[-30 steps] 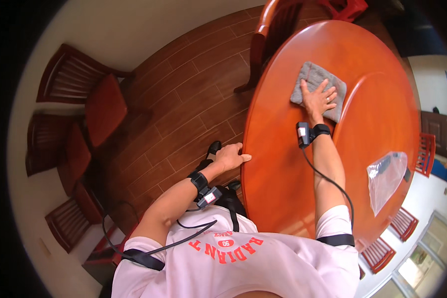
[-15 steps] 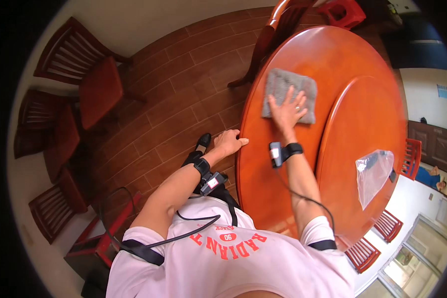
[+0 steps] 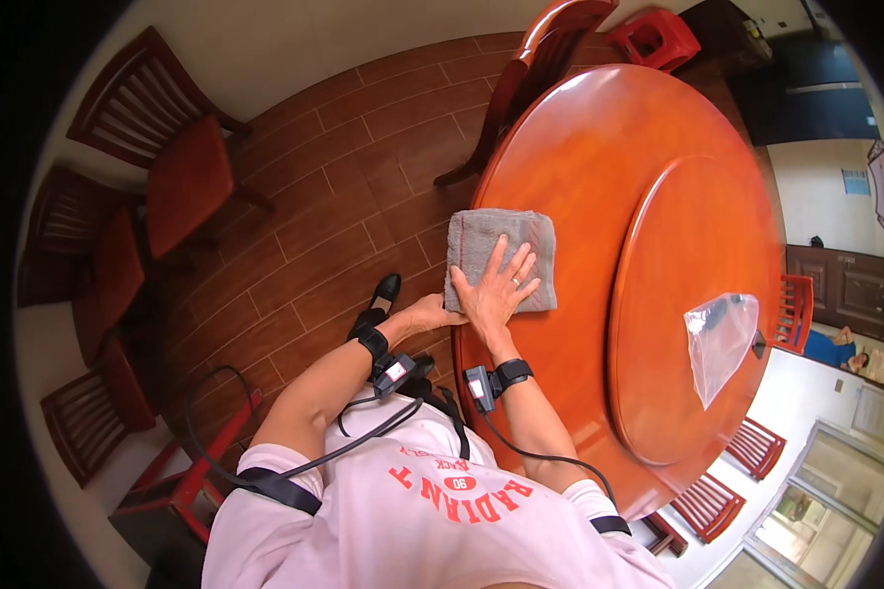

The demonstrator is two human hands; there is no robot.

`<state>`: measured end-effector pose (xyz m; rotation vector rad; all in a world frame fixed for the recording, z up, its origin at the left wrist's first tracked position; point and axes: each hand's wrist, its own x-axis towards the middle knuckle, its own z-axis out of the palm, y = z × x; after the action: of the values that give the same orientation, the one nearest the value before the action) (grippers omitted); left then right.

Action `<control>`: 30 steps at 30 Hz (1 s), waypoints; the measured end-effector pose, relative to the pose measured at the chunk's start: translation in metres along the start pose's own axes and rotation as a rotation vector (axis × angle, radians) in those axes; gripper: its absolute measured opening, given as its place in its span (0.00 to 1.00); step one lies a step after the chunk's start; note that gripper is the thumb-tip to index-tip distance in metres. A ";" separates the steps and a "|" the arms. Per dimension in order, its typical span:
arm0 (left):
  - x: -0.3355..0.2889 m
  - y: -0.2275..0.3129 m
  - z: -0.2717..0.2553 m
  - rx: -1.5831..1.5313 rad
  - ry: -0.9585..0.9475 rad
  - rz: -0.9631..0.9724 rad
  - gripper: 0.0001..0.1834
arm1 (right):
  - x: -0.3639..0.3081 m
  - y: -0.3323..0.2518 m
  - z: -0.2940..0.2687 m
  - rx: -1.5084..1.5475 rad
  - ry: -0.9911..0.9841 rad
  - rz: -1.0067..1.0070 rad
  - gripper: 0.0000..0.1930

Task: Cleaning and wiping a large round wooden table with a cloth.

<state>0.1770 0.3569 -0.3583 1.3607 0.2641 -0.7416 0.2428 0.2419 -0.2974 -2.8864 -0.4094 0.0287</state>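
Note:
A folded grey cloth [image 3: 473, 236] with reddish stripes lies at the left side of a round, glossy wooden table [image 3: 560, 147], its left part reaching past the rim. My right hand [image 3: 496, 293] presses flat on the cloth with the fingers spread, a ring on one of them. Just left of it, my left hand [image 3: 428, 312] is closed at the table edge beside the cloth's lower corner. Its fingertips are partly hidden there. Both wrists carry black straps with small box-shaped devices and cables.
A raised round turntable [image 3: 678, 236] bears a clear plastic bag [image 3: 722, 344]. One wooden chair [image 3: 530, 74] stands close to the table's far left, and several more line the left wall. A red plastic stool [image 3: 655, 39] is at the back. A person in blue [image 3: 835, 350] is at far right.
My right hand has pulled the cloth toward me and leftward, from the tabletop to its edge. My left hand has shifted slightly left and nearer, and now meets the cloth's corner.

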 end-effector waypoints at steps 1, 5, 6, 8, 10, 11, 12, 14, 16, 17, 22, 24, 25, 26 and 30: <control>0.009 0.014 -0.002 -0.026 -0.049 0.027 0.38 | 0.019 0.003 0.002 -0.009 -0.005 0.034 0.51; 0.058 0.073 -0.012 -0.051 0.074 0.002 0.44 | 0.119 0.020 0.010 -0.003 0.032 0.081 0.53; 0.075 0.076 -0.020 -0.077 0.129 0.055 0.49 | 0.151 0.017 0.010 0.016 0.085 0.068 0.52; 0.112 0.113 -0.035 0.077 0.225 -0.052 0.50 | 0.221 0.024 0.009 0.015 0.152 0.072 0.51; 0.147 0.142 -0.065 0.162 0.234 -0.119 0.60 | 0.296 0.023 0.006 0.012 0.144 0.102 0.52; 0.162 0.152 -0.077 0.165 0.237 -0.122 0.60 | 0.333 0.020 0.003 0.007 0.139 0.126 0.52; 0.176 0.172 -0.085 0.189 0.280 -0.117 0.60 | 0.370 0.024 0.001 0.007 0.112 0.159 0.53; 0.201 0.213 -0.105 0.261 0.339 -0.138 0.57 | 0.444 0.030 -0.006 0.012 0.108 0.207 0.52; 0.221 0.247 -0.134 0.283 0.265 -0.162 0.53 | 0.515 0.035 -0.010 0.024 0.092 0.274 0.52; 0.231 0.264 -0.149 0.303 0.190 -0.184 0.51 | 0.549 0.039 -0.012 0.022 0.095 0.295 0.52; 0.285 0.313 -0.217 0.380 0.086 -0.266 0.42 | 0.692 0.042 -0.002 0.028 0.081 0.383 0.52; 0.306 0.328 -0.251 0.410 0.074 -0.278 0.41 | 0.744 0.040 0.014 0.022 0.122 0.427 0.53; 0.316 0.334 -0.271 0.445 0.065 -0.289 0.41 | 0.769 0.036 0.023 0.025 0.130 0.433 0.53; 0.326 0.339 -0.288 0.479 0.070 -0.290 0.40 | 0.793 0.032 0.031 0.032 0.143 0.449 0.54; 0.361 0.346 -0.326 0.454 0.108 -0.279 0.40 | 0.870 0.025 0.055 0.052 0.132 0.493 0.54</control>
<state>0.7392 0.5568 -0.3672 1.8200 0.3923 -1.0021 1.0830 0.4714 -0.3458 -2.8392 0.3247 -0.0682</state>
